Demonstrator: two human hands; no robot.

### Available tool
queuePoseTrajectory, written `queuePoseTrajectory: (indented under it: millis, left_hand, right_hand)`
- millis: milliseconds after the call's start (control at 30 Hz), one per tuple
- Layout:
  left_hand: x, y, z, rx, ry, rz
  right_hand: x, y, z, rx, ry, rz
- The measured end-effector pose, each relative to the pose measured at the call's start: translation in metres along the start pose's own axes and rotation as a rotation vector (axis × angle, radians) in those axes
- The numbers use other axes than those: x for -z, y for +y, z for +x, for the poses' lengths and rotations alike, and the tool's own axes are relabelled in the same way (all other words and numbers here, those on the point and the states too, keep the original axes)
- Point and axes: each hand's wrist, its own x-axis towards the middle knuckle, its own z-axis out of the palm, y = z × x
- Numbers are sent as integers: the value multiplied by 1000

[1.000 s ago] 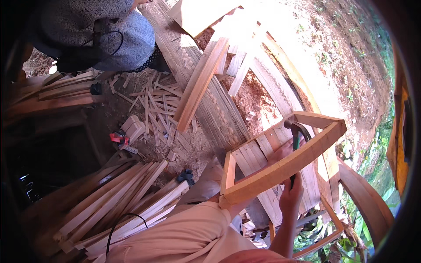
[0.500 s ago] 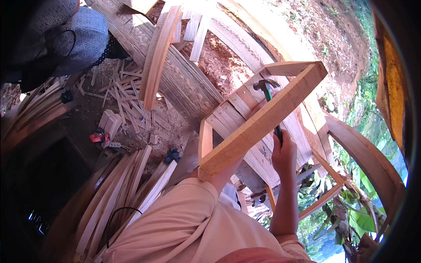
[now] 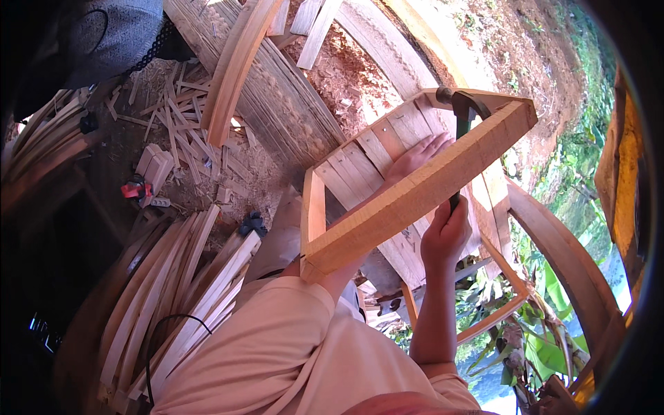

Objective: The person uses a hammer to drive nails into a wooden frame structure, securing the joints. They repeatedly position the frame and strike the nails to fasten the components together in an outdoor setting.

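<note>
A wooden frame [image 3: 415, 192] with one thick bar nearest to me stands tilted across the middle of the view. Behind that bar, several pale slats [image 3: 373, 149] lie side by side. My left arm passes behind the bar, and my left hand [image 3: 420, 153] rests on the slats with its fingers stretched out; the bar hides part of it. In my right hand [image 3: 445, 235] is a claw hammer [image 3: 463, 124] with a green and black handle. Its dark head is raised near the frame's far right corner, and the bar covers part of the handle.
A heavy plank [image 3: 277, 97] runs diagonally at the upper left, with a curved timber [image 3: 238, 69] across it. Offcuts [image 3: 181, 131] litter the ground. Stacked wooden strips [image 3: 162, 290] lie at lower left, near a red and black tool [image 3: 137, 189]. Someone's grey clothing [image 3: 124, 38] shows at upper left.
The hammer head has moved up and to the right, toward the frame's far corner. My left hand, mostly hidden behind the bar before, now shows on the slats. The whole view has shifted slightly.
</note>
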Motion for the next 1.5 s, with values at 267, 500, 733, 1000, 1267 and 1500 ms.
queuePoseTrajectory:
  millis: [267,500,733,1000,1267,1500]
  left_hand:
    - [5,1,0,0,7,-26]
    - [7,3,0,-22,-12,75]
    - [10,-1,-2,-41,31,70]
    - [5,5,0,-7,46,53]
    - [-3,12,-3,7,60,-21]
    - [1,6,1,-11,-14,19]
  right_hand:
    - [-14,13,0,126,-14,26]
    - [-8,14,6,136,-79,-2]
    - [-17,25,6,119,-121,51]
    - [-21,37,6,114,-110,27]
    - [-20,30,5,124,-104,6]
    - [-31,39,8,162,-190,-18]
